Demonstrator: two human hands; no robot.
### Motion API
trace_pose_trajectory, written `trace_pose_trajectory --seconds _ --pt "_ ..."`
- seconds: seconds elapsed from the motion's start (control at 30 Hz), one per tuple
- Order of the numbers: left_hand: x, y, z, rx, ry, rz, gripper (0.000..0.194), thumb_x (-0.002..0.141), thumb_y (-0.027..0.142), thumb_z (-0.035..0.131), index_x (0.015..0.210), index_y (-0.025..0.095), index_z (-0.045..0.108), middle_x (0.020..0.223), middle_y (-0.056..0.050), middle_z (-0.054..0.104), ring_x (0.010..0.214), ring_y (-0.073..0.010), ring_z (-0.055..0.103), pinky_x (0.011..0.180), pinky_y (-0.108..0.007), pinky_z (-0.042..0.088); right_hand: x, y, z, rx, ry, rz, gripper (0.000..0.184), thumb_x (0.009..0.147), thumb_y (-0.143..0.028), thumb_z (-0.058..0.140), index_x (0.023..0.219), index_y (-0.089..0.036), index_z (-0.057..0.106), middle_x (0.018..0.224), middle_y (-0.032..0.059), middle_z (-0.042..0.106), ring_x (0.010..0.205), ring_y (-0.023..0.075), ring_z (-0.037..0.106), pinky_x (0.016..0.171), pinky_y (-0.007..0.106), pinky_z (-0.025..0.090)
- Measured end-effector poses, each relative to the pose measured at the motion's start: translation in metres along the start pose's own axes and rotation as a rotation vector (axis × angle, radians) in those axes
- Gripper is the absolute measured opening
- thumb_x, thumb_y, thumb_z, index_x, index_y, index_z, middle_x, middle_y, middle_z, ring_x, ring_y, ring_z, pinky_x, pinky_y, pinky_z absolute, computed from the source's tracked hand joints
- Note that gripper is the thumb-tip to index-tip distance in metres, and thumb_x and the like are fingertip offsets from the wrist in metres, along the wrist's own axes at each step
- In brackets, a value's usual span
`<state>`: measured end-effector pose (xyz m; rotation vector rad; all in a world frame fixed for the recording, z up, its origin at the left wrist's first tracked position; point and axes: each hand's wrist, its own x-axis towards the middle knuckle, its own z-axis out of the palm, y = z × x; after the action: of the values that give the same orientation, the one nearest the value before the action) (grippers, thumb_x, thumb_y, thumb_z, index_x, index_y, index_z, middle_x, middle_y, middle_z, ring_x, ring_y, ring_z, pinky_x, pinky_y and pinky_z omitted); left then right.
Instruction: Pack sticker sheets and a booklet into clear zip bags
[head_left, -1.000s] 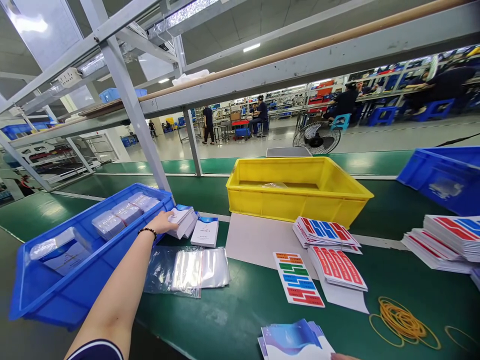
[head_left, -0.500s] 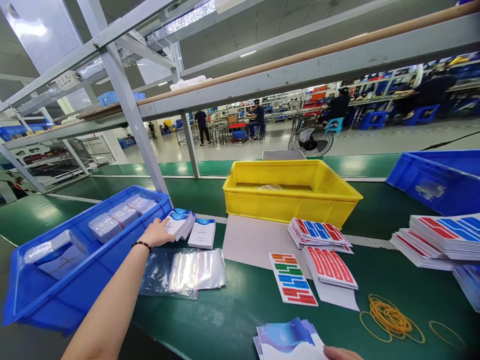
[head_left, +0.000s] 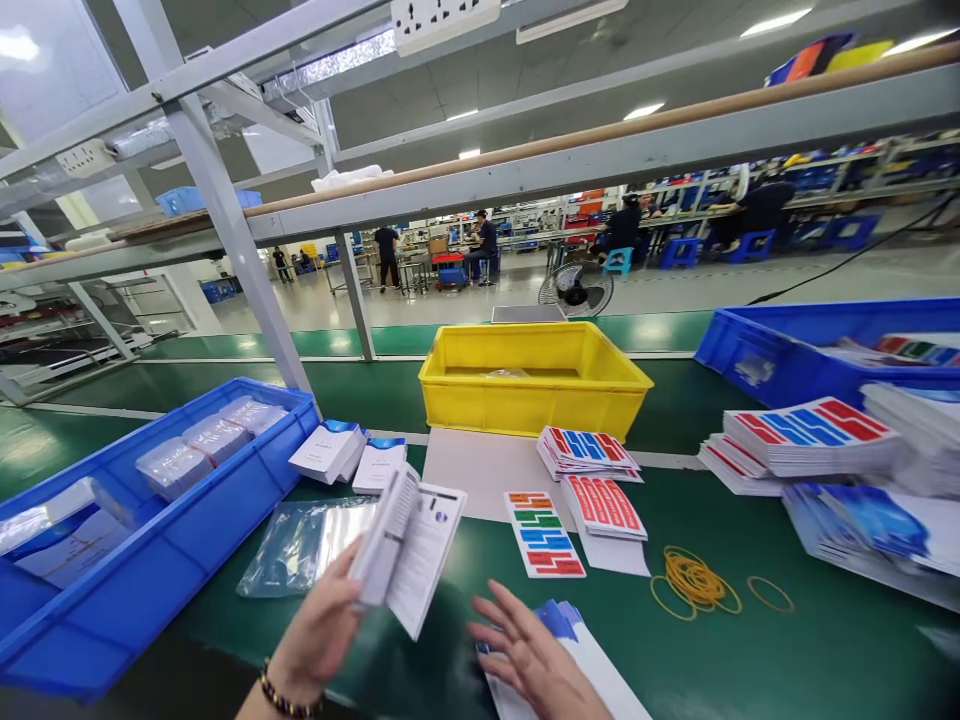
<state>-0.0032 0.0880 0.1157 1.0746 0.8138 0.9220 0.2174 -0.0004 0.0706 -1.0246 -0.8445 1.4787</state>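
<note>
My left hand [head_left: 321,625], with a beaded bracelet at the wrist, grips a small printed booklet [head_left: 421,560] that has fallen partly open. My right hand [head_left: 529,650] has its fingers spread and holds nothing, just above white and blue-purple leaflets [head_left: 600,665] at the near edge. Behind the booklet stand two stacks of small booklets [head_left: 327,450], white with blue tops. Clear plastic bags [head_left: 289,550] lie flat to the left of the booklet. Right of it is a sticker sheet [head_left: 543,535] in orange, green, blue and red, beside red label sheets [head_left: 604,507].
A blue bin [head_left: 217,535] with bagged packs stands left, a yellow bin [head_left: 532,405] at the back, another blue bin [head_left: 795,375] right. Rubber bands [head_left: 694,582] and stacked sheets [head_left: 817,445] lie right. A metal post [head_left: 232,230] rises behind the left bin.
My left hand has come from the booklet stacks toward the front middle with a booklet. My right hand has let go of the leaflets and opened. The view has turned right.
</note>
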Motion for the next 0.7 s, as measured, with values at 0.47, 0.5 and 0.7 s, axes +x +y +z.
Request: trace_pose_trajectory --seconds 0.47,0.5,0.7 --pt "-0.039 -0.092 0.036 -0.164 0.100 -0.347 0.051 0.061 0.044 0.072 0.105 0.020 0.063 0.100 -0.014 0.068 0.089 -0.0319 0.064 0.076 -0.044 0.049 -0.023 -0.010 0.010 -0.137 -0.075 -0.006 0.058 0.074 -0.065 0.052 0.101 -0.015 0.065 0.093 0.0101 0.069 0.089 0.0274 0.062 0.082 0.039 0.046" --pt "-0.041 -0.093 0.038 -0.210 0.106 -0.364 0.046 0.060 0.041 0.074 0.099 0.019 0.065 0.095 -0.014 0.070 0.087 -0.0318 0.064 0.075 -0.043 0.050 -0.024 -0.010 0.010 -0.125 -0.089 0.008 0.059 0.073 -0.065 0.052 0.100 -0.015 0.066 0.090 0.0101 0.070 0.087 0.0274 0.063 0.080 0.039 0.047" --pt "-0.056 -0.083 0.052 -0.359 0.188 -0.408 0.030 0.062 0.036 0.074 0.086 0.020 0.066 0.087 -0.008 0.072 0.089 -0.0276 0.065 0.078 -0.038 0.049 -0.026 -0.001 0.005 -0.056 -0.138 0.072 0.053 0.071 -0.060 0.059 0.094 -0.013 0.070 0.083 0.0086 0.071 0.079 0.0260 0.064 0.077 0.040 0.048"
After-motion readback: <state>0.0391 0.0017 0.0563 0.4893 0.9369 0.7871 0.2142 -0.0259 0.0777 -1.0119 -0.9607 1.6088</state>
